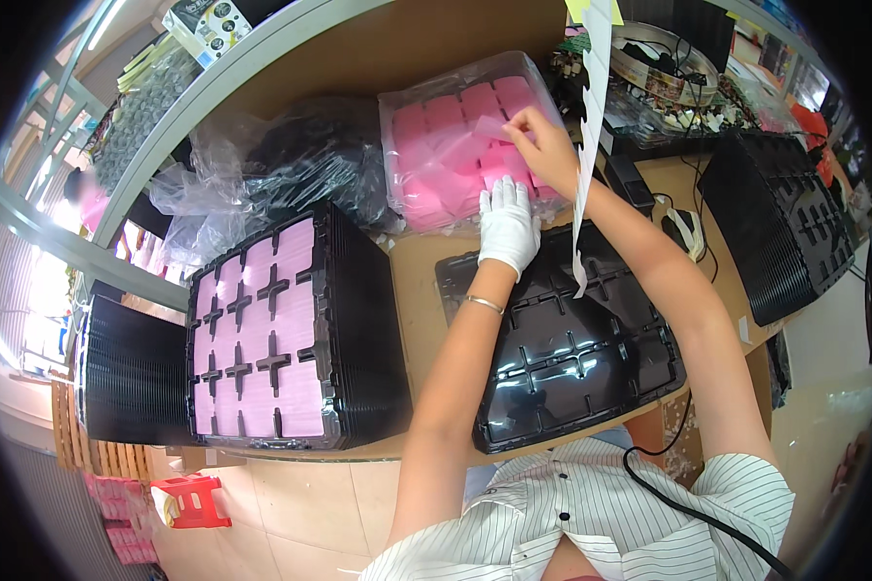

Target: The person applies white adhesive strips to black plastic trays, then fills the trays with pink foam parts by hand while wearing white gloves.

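A clear plastic bag [389, 155] at the back of the table holds stacks of pink sheets [445, 111]. My right hand [545, 150], bare, pinches a thin pink sheet [491, 128] by its edge, lifted above the stacks. My left hand [511, 228], in a white glove, rests with its fingers stretched out on the near pink stacks, and nothing is gripped in it. Beneath my forearms lies a shiny black plastic tray [543, 387] with recessed compartments; the left forearm hides part of it.
On the left stands a tall stack of black trays [366, 339], its top compartments filled with pink sheets. Other black tray stacks [780, 228] stand at the right and far left [131, 368]. A jagged white strip [591, 145] hangs near my right arm. Crumpled plastic [310, 155] lies behind.
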{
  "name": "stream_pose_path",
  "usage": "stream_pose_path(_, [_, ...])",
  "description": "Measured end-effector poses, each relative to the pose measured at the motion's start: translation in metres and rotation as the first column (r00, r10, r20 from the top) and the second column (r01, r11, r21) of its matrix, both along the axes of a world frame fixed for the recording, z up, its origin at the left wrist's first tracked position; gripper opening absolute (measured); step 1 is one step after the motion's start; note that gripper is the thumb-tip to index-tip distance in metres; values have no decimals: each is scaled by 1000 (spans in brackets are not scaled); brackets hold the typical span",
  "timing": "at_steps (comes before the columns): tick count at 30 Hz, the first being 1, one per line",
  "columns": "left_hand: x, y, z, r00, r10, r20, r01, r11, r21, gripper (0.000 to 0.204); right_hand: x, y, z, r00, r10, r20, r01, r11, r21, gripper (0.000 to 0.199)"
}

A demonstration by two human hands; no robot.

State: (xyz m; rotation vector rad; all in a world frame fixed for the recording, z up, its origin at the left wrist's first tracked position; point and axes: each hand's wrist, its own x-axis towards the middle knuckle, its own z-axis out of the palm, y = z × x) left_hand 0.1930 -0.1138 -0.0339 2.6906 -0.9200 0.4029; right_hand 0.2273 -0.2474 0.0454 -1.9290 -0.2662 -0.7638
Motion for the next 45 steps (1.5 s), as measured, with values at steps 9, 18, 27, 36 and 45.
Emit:
stream_pose_path(9, [-97, 40, -20, 649, -685, -331, -367, 99, -925, 95, -173, -43, 32, 946, 26, 323, 21, 990, -142, 11])
stream_pose_path(18, [-154, 105, 12, 355, -734, -579, -810, 68, -582, 49, -193, -78, -53, 665, 618, -419, 267, 327, 906, 33])
stream_pose_path(27, [-209, 116, 17, 572, 129, -810, -677, 632, -377, 72, -277, -111, -86, 856, 13, -516, 203, 911, 359, 48])
stream_pose_path(36, [-252, 128, 24, 506, 165, -847, -679, 681, -274, 50, -346, -104, -98, 780, 62, -623, 199, 919, 341, 21])
stream_pose_path(45, [-266, 131, 15, 541, 315, -780, -646, 750, -146, 42, -331, -106, -103, 776, -15, -631, 196, 956, 218, 13])
